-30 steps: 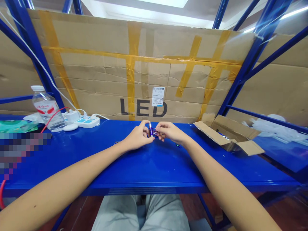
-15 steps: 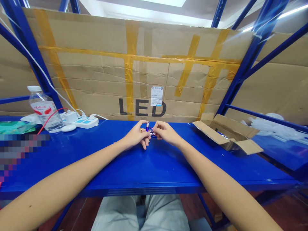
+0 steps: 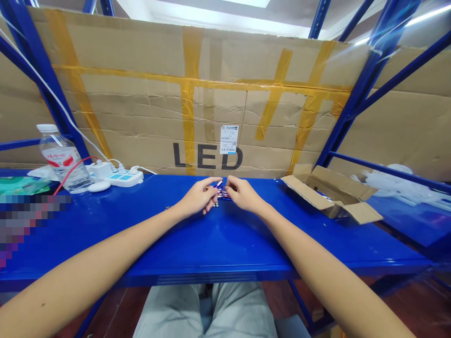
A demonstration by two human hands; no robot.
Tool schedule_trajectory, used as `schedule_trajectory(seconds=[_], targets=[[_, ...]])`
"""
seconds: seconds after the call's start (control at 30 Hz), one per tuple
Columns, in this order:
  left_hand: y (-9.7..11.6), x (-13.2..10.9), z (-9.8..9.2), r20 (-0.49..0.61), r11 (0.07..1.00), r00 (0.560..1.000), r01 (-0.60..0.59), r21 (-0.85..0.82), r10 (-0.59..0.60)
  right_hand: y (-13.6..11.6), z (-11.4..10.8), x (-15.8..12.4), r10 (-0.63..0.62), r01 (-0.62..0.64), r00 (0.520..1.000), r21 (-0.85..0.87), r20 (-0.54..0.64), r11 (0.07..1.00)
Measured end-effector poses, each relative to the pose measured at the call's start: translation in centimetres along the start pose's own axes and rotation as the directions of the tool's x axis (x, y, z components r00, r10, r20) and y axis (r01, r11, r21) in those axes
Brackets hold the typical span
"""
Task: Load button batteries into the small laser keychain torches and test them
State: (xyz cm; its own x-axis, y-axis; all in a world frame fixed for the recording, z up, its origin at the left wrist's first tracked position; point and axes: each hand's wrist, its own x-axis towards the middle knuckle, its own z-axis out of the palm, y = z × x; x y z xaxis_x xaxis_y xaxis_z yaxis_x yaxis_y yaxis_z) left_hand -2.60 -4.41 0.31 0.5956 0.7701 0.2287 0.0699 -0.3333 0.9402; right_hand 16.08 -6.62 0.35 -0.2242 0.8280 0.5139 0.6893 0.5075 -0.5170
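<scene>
Just below the printed LED letters, both hands meet over the blue tabletop. My left hand [image 3: 200, 196] pinches a small blue tube with a silvery end [image 3: 219, 183] between thumb and fingers, tilted up to the right. Close beside it, my right hand [image 3: 241, 192] has its fingers curled together; what lies in its fingertips is too small to make out. Between and behind the hands lie several small shiny blue and silver pieces [image 3: 223, 193], partly hidden by the fingers. Tiny metallic bits [image 3: 215, 204] show under my left fingers.
An open cardboard box [image 3: 331, 195] stands on the right, with something blue inside. To the left are a water bottle [image 3: 63, 159], a white power strip [image 3: 123, 177] and a red cable [image 3: 70, 171]. A large taped cardboard sheet [image 3: 148, 112] rises behind the blue table [image 3: 225, 249].
The blue tube in my left hand has tipped from upright to leaning right. My right hand stays close beside it, its fingers still curled.
</scene>
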Motion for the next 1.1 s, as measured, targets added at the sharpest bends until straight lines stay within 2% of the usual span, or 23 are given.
schedule_trajectory(seconds=[0.13,0.33,0.7,0.93,1.1], targets=[[0.4,-0.3,0.1,-0.002,0.995,1.000,0.016,0.103,-0.016,-0.4,-0.2,-0.3,-0.068,0.075,0.997,-0.214,0.036,0.974],[1.0,-0.5,0.2,0.002,0.983,1.000,-0.008,0.185,0.008,-0.7,-0.6,-0.4,-0.124,0.158,0.986,-0.369,0.116,0.916],[0.5,-0.2,-0.1,0.024,0.966,0.999,-0.052,0.252,0.047,-1.3,-1.2,-0.6,-0.101,0.199,0.973,-0.528,0.209,0.826],[-0.2,0.1,-0.4,-0.038,0.854,0.978,-0.159,0.496,0.204,-1.9,-1.6,-0.6,-0.056,0.199,0.965,-0.573,0.257,0.795],[-0.5,0.3,-0.6,-0.058,0.842,0.975,-0.153,0.518,0.213,-1.6,-1.6,-0.5,-0.053,0.180,0.970,-0.559,0.236,0.809]])
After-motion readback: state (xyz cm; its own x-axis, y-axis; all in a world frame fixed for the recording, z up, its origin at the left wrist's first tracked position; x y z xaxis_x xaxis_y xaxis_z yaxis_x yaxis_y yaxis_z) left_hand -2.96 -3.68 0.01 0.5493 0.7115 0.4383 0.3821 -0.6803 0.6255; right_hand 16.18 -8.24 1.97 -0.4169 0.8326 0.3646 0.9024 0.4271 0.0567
